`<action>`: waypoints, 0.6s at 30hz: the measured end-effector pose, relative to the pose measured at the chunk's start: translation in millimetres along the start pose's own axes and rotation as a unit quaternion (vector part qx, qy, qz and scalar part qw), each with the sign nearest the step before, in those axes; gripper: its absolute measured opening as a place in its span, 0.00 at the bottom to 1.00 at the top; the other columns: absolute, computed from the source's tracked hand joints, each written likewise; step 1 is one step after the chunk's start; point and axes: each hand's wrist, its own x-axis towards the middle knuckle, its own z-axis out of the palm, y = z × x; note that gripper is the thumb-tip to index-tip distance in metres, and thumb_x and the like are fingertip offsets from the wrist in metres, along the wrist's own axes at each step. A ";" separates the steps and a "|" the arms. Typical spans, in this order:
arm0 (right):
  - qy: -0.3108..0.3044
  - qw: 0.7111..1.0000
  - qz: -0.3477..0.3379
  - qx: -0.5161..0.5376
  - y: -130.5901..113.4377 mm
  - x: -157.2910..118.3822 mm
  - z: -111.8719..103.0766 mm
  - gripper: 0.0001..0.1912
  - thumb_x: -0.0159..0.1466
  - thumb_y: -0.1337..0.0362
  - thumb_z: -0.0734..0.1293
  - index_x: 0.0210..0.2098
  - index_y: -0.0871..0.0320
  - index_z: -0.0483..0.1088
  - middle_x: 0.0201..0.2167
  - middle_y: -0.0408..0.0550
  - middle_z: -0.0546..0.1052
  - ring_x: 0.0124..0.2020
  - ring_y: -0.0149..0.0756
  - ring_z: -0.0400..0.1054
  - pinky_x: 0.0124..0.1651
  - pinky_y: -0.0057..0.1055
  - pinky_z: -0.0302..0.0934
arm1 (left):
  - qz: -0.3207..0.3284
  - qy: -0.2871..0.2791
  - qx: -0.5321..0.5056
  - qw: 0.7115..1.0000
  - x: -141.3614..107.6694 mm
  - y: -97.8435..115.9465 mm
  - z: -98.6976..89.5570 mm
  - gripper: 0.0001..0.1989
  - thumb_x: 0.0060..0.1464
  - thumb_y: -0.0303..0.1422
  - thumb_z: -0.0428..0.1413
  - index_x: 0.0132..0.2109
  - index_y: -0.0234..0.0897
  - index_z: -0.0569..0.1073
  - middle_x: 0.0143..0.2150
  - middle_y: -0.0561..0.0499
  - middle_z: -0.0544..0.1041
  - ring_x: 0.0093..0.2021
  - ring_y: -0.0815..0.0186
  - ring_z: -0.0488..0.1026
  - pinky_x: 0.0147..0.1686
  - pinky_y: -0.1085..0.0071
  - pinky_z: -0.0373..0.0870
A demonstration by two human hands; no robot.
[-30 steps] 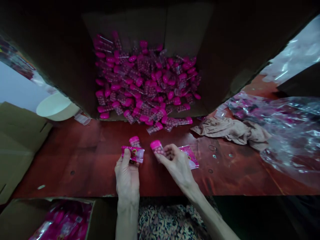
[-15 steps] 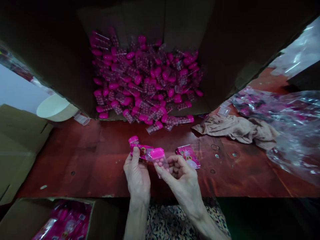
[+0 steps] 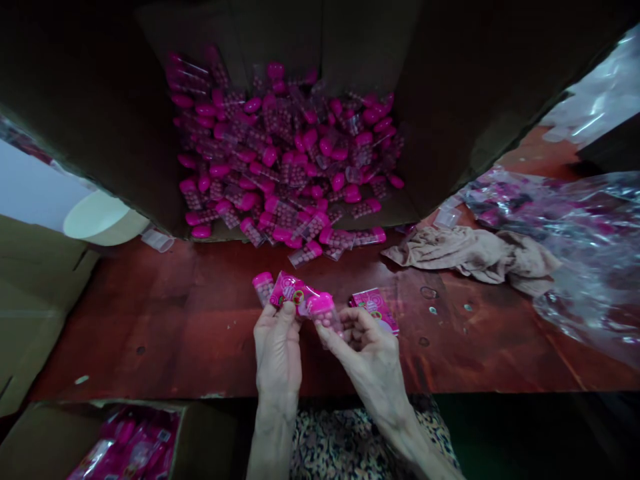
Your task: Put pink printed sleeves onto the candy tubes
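Observation:
Between thumb and fingers, my left hand [image 3: 280, 347] pinches a pink printed wrapper [image 3: 293, 291]. Just beyond its fingertips is a clear bottle of pink balls with a pink cap [image 3: 263, 285]; whether my fingers touch it I cannot tell. My right hand [image 3: 370, 353] grips another pink-capped bottle [image 3: 324, 311], whose cap end meets the wrapper's right end. Right of the hands, a small stack of flat pink wrappers [image 3: 377, 310] lies on the red table [image 3: 190, 333].
A large open carton [image 3: 450, 100] behind holds many pink-capped bottles. A crumpled cloth [image 3: 470, 253] and plastic bags [image 3: 595, 253] lie right. At left are a white bowl [image 3: 103, 220] and clear cup [image 3: 158, 239]. Below, a box [image 3: 200, 440] holds pink packs.
The wrapper in my left hand has tilted and shows more of its printed face. The held bottle has shifted slightly right. The view has moved a little.

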 end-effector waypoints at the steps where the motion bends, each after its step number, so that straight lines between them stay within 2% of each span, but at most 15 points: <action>1: 0.002 1.000 0.001 0.005 0.2 -0.4 0.4 0.10 0.53 0.60 0.71 0.30 0.58 0.69 0.23 0.43 0.73 0.23 0.31 0.68 0.26 0.28 0.65 | -0.004 -0.001 0.010 1.000 -0.7 -0.7 1.2 0.12 0.38 0.28 0.65 0.35 0.36 0.76 0.33 0.52 0.79 0.34 0.69 0.74 0.41 0.71 0.68; 5: -0.026 0.997 0.035 0.066 0.2 -1.6 0.8 0.11 0.52 0.60 0.72 0.29 0.58 0.69 0.24 0.43 0.74 0.23 0.31 0.68 0.26 0.27 0.64 | -0.014 -0.006 0.035 0.999 -2.4 -4.2 6.4 0.13 0.38 0.26 0.65 0.35 0.36 0.75 0.31 0.54 0.78 0.30 0.70 0.73 0.38 0.72 0.69; 9: -0.083 0.980 0.108 0.144 0.2 1.7 -5.0 0.13 0.50 0.59 0.73 0.27 0.59 0.68 0.20 0.42 0.75 0.18 0.27 0.66 0.19 0.22 0.57 | -0.050 -0.038 0.033 0.997 -0.2 -4.5 5.3 0.14 0.36 0.26 0.66 0.35 0.36 0.75 0.29 0.55 0.78 0.26 0.72 0.72 0.32 0.74 0.69; 11: -0.101 0.974 0.124 0.160 0.7 3.2 -8.3 0.13 0.49 0.59 0.73 0.27 0.59 0.68 0.19 0.42 0.76 0.17 0.26 0.65 0.18 0.21 0.55 | -0.069 -0.049 0.029 0.996 2.1 -3.9 2.4 0.15 0.35 0.25 0.66 0.34 0.36 0.75 0.28 0.54 0.78 0.26 0.72 0.73 0.31 0.76 0.69; 14: -0.086 0.980 0.098 0.147 3.0 2.8 -10.1 0.11 0.50 0.61 0.73 0.28 0.59 0.70 0.20 0.42 0.76 0.20 0.28 0.68 0.23 0.23 0.60 | -0.085 -0.068 0.032 0.994 4.3 -3.8 -0.7 0.15 0.37 0.25 0.65 0.36 0.35 0.75 0.30 0.53 0.79 0.28 0.71 0.74 0.35 0.74 0.70; 18: -0.036 0.998 -0.002 0.055 9.9 0.2 -8.2 0.06 0.53 0.64 0.71 0.30 0.58 0.73 0.22 0.42 0.75 0.22 0.29 0.67 0.26 0.25 0.61 | -0.109 -0.087 0.050 0.989 2.8 -4.2 1.2 0.14 0.40 0.27 0.65 0.37 0.32 0.75 0.32 0.47 0.80 0.35 0.63 0.77 0.41 0.67 0.71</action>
